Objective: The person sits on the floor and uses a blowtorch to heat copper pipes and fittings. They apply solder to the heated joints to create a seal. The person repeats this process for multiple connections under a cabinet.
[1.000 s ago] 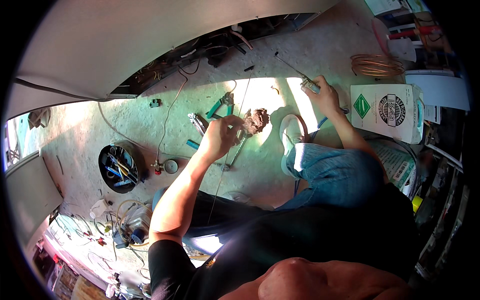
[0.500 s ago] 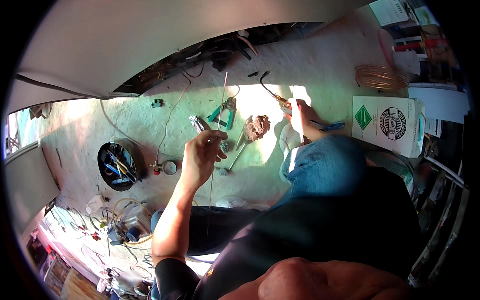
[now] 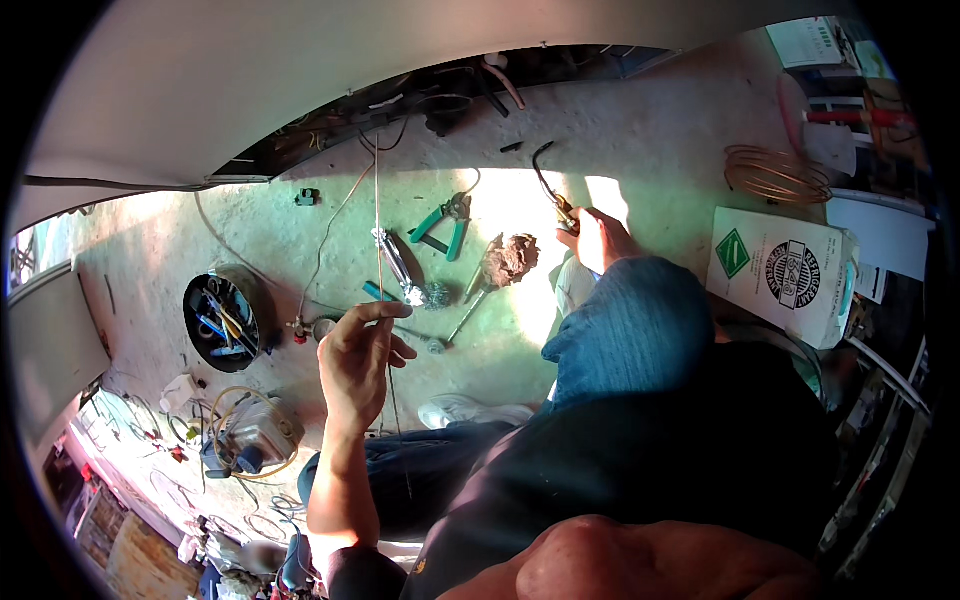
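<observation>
My left hand (image 3: 355,365) pinches a long thin metal rod (image 3: 379,215) between thumb and fingers. The rod's far end reaches toward the dark opening under the big pale cabinet; its near end hangs over my leg. In my right hand (image 3: 603,240), closed beside my knee, is a brass-coloured gas torch (image 3: 548,183) with a dark curved tip. Ahead of the left hand on the floor are a shiny silvery tool (image 3: 394,258) and a grey wiry clump (image 3: 437,295). Green-handled pliers (image 3: 457,241) and a crumpled brown lump (image 3: 513,259) lie between my hands.
A round dark tub (image 3: 262,330) of tools stands at left, with a hose running past it. The large cabinet (image 3: 250,80) overhangs the far side. At right are a white carton (image 3: 745,285) and a copper tube coil (image 3: 778,175). Cables and a hose-wrapped device (image 3: 255,435) lie lower left.
My left hand has shifted left and nearer to me, carrying the rod left. The right hand still holds the torch, almost in place. The whole view has tilted slightly.
</observation>
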Tool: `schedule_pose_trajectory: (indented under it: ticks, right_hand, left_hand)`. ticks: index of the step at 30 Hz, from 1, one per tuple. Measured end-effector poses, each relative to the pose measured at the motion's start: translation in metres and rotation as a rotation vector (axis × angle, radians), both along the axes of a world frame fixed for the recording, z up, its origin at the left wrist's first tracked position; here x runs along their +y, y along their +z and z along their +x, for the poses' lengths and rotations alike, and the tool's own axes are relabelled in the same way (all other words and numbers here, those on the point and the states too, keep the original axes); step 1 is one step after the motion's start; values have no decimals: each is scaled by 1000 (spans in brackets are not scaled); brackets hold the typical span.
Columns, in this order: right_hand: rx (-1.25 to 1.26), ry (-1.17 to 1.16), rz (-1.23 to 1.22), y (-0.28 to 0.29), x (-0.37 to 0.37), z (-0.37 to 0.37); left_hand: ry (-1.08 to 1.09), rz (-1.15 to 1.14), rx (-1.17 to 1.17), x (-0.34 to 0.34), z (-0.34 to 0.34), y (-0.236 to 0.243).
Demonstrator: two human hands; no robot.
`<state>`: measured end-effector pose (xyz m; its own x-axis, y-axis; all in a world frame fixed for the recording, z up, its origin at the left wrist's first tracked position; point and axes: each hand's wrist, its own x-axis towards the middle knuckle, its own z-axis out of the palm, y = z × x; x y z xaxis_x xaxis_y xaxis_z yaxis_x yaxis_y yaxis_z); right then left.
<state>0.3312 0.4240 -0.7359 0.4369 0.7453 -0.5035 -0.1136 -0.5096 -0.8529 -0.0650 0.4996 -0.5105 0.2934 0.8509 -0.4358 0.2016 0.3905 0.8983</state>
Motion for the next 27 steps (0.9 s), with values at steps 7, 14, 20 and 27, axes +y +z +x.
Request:
schedule_pose_trajectory:
  ticks: [7,14,20,27]
  right_hand:
    - [-473,484,-196,34,22,12]
    - [-889,751,-402,37,51,28]
    - [-816,440,106,-12,92,32]
    - [-687,395,152,-19,221,7]
  left_hand:
    - [32,31,-11,0,1,7]
    - [46,22,4,-1,2,1]
    - [62,16,29,-1,5,-1]
    - [44,20,57,0,9,-5]
